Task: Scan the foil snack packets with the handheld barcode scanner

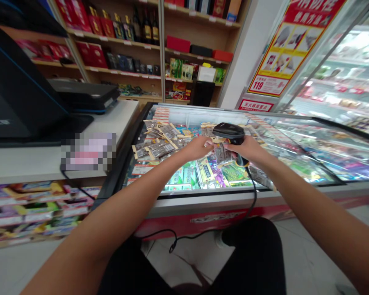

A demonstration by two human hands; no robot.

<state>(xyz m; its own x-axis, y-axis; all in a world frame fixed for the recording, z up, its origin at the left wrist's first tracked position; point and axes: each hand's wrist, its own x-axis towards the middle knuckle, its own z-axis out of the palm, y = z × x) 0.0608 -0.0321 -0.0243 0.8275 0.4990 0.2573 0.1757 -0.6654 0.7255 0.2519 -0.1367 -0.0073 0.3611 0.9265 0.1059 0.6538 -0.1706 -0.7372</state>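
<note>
My right hand (247, 148) is wrapped round the grip of a black handheld barcode scanner (229, 130), whose head points left, toward my other hand. Just left of it, my left hand (200, 148) is closed in a pinch at the top edge of a small clear snack packet (223, 155) with dark contents. The right fingers come close to that packet; whether they touch it I cannot tell. Below both hands is the glass top of a chest freezer (172, 196). Similar snack packets (161, 148) lie in a loose pile on the glass to the left.
A black cable (252, 196) runs from the scanner down the freezer front and across to the left. On the left, a white counter (126, 119) carries a dark checkout terminal (24, 90). Stocked shelves (126, 41) stand behind, and a glass-fronted cooler (341, 78) is at right.
</note>
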